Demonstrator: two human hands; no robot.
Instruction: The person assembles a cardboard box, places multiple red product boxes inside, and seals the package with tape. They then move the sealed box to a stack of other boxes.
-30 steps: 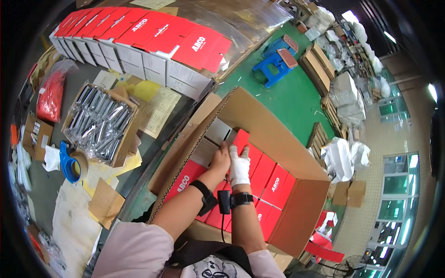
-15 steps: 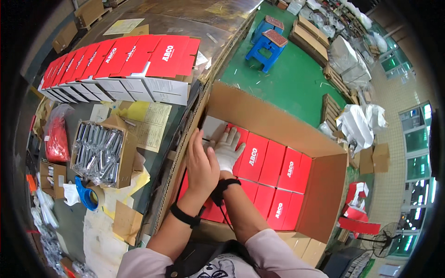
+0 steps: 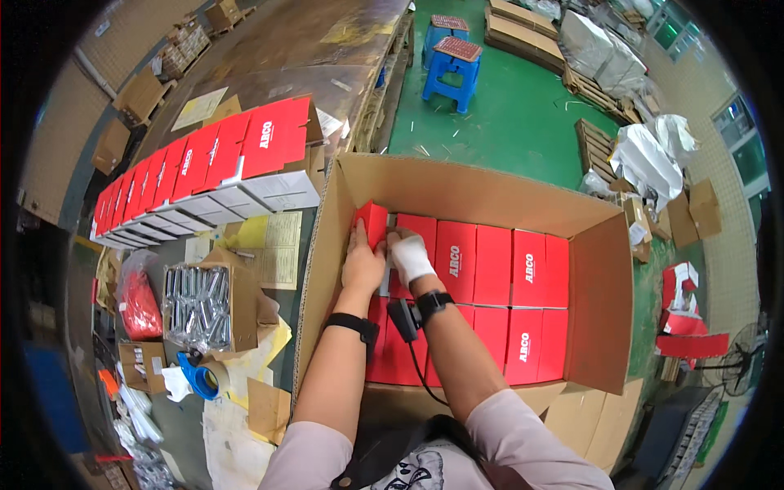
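Note:
A large open cardboard carton (image 3: 600, 327) in front of me holds rows of red boxes (image 3: 492, 263). In its far left corner a red box (image 3: 372, 224) shows a tilted red panel above its neighbours. My left hand (image 3: 362, 263), bare, is closed on the left side of that panel. Close beside it on the right is my right hand (image 3: 411, 255), in a whitish glove, its fingers curled at the same box's edge. Part of the fingertips is hidden. Black straps circle both wrists, and a small black device (image 3: 403, 318) sits on the right one.
Left of the carton stands a row of red-and-white boxes (image 3: 220, 155) on a table. Nearer are an open box of metal cylindrical parts (image 3: 198, 302), a bag of red items (image 3: 141, 302) and a blue tape dispenser (image 3: 196, 377). Blue stools (image 3: 452, 72) stand on the green floor beyond.
My hands, overlapping before, now sit side by side at the carton's far left corner. A red panel is now raised there. The view has shifted, so the carton appears more squarely.

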